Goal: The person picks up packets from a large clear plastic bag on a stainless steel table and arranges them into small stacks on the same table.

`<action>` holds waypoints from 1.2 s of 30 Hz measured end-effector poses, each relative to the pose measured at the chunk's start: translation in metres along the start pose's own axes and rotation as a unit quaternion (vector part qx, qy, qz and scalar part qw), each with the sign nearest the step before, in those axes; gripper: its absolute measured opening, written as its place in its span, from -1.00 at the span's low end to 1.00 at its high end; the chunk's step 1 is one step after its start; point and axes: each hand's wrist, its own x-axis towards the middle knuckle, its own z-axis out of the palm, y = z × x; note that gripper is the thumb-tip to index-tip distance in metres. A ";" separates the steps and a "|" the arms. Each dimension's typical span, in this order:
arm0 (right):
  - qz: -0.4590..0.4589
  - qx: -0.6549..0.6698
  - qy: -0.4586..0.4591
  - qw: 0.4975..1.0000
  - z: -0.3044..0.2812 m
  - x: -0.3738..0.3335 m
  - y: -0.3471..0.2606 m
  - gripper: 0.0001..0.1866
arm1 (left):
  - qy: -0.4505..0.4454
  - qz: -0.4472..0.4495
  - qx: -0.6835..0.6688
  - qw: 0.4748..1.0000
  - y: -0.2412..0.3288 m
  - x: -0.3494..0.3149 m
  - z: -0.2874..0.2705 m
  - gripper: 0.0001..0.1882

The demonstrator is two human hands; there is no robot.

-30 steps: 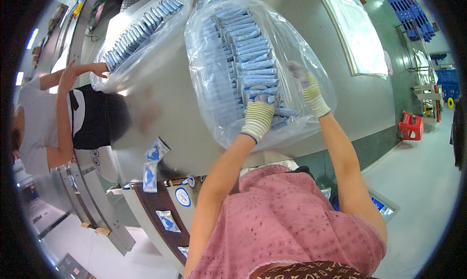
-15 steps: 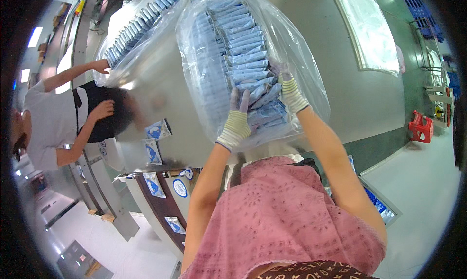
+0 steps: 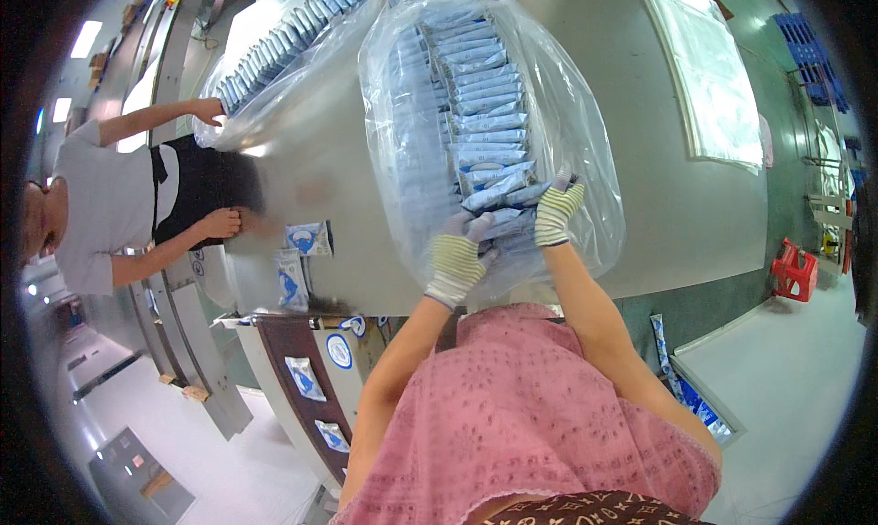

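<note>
A large clear plastic bag [image 3: 585, 141] lies on the metal table, filled with rows of small light-blue packets [image 3: 489, 104]. Near its close end, several packets lean or lie askew. My left hand [image 3: 460, 260], in a pale glove with yellow-green stripes, rests against the nearest packets with its fingers apart. At the right side of the row, my right hand [image 3: 560, 212] wears a matching glove. Its fingers stretch upward beside the end of a tilted packet [image 3: 528, 195]; whether it touches that packet is unclear.
Two loose packets [image 3: 309, 239] lie left of the bag, and others sit on a brown conveyor [image 3: 279, 347] below. A co-worker [image 3: 119, 196] at left touches a second filled bag [image 3: 293, 45]. Flat plastic bags [image 3: 709, 77] are stacked at right; a red stool [image 3: 794, 271] stands on the floor.
Both my hands have come nearer to me along the packet row, the right one clearly. The view has shifted slightly. The co-worker's nearer hand has lowered toward the table edge.
</note>
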 end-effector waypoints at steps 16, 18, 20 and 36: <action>0.165 0.294 -0.381 0.861 -0.061 0.015 -0.034 -0.50 | 0.107 0.045 0.031 0.993 -0.005 -0.001 0.014 -0.09; 0.182 0.332 -0.354 0.855 -0.071 0.011 -0.040 -0.47 | 0.104 -0.121 -0.046 0.986 0.001 0.006 0.018 0.10; 0.130 0.276 -0.341 0.889 -0.075 0.006 -0.042 -0.42 | 0.023 -0.156 -0.134 0.978 0.010 0.021 0.020 0.37; -0.539 -0.420 -0.474 0.555 -0.047 -0.009 -0.091 0.00 | -0.375 0.125 0.204 0.896 -0.004 -0.016 -0.021 -0.29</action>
